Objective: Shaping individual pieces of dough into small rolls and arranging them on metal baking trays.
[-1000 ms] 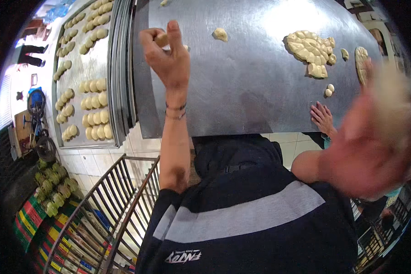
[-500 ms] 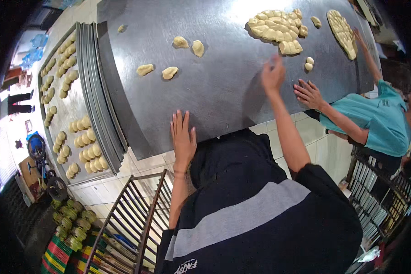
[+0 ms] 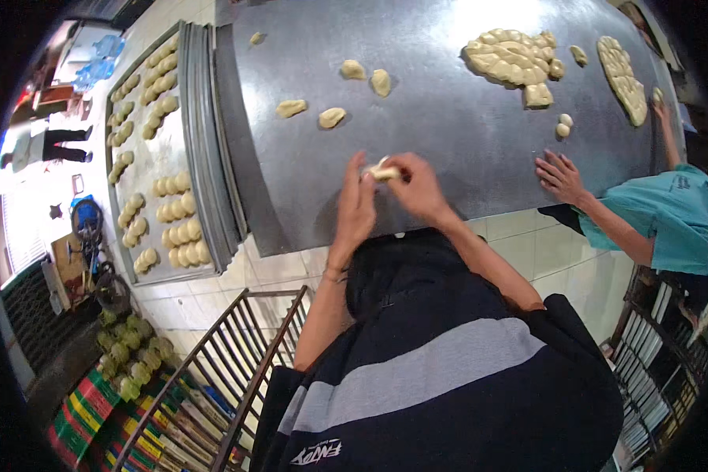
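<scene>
A small piece of pale dough [image 3: 383, 173] is held between my two hands, just above the near side of the metal table. My right hand [image 3: 418, 187] pinches it from the right, fingers curled over its end. From the left, my left hand [image 3: 357, 206] grips it at the thumb, its other fingers stretched out and slightly blurred. Several flattened dough pieces [image 3: 332, 118] lie beyond my hands. Farther right, a large lumpy mass of dough [image 3: 511, 57] has a cut piece of dough [image 3: 538, 96] beside it. Two round dough balls [image 3: 564, 125] lie closer to me.
Left of the table [image 3: 448, 118], stacked trays [image 3: 143, 228] carry rows of dough balls. At right, a co-worker in a teal shirt [image 3: 653, 212] has hands on the table near another dough slab [image 3: 621, 79]. A metal rack [image 3: 248, 370] stands at my lower left.
My right hand has come left from beside the large dough mass and now holds a small dough piece. My left hand has lifted off the table to meet it. The view has shifted.
</scene>
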A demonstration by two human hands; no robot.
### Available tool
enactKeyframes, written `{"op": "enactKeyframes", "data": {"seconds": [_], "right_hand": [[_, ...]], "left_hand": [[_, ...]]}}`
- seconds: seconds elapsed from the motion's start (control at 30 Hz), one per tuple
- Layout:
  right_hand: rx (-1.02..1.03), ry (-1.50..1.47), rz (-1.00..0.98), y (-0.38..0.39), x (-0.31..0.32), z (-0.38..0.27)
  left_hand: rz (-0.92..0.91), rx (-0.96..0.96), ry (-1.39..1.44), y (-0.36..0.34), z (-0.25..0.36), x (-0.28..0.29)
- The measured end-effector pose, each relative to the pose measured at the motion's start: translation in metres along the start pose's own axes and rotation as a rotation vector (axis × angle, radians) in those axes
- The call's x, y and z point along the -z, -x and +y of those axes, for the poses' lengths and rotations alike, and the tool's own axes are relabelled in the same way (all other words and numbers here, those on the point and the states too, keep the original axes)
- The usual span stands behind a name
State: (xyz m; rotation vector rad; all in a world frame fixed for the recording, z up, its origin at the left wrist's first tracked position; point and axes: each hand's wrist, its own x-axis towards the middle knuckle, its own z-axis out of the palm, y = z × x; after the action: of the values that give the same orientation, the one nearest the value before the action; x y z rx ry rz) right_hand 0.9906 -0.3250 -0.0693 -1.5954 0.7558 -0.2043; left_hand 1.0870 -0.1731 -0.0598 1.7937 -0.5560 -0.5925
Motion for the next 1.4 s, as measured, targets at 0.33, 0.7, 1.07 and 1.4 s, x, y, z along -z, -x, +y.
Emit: {"op": "enactKeyframes", "data": {"seconds": [0.33, 0.7, 1.07, 1.4], "right_hand": [[0.270, -0.240, 0.174, -0.003, -0.050, -0.102], [-0.314, -0.520, -0.561, -0.003, -0.022, -0.165], [1.106, -0.348, 0.473, 0.000, 0.105, -0.254], [0.304, 0.029, 0.008, -0.007, -0.018, -0.123]], "left_hand": [[0.459, -0.281, -0.335, -0.049, 0.067, -0.011], [0.500, -0.198, -0.396, -0.082, 0.083, 0.060], [0.349, -0.387, -1.063, -0.073, -0.005, 0.106], [0.047, 0.198, 0.272, 0.027, 0.003, 0.044]]}}
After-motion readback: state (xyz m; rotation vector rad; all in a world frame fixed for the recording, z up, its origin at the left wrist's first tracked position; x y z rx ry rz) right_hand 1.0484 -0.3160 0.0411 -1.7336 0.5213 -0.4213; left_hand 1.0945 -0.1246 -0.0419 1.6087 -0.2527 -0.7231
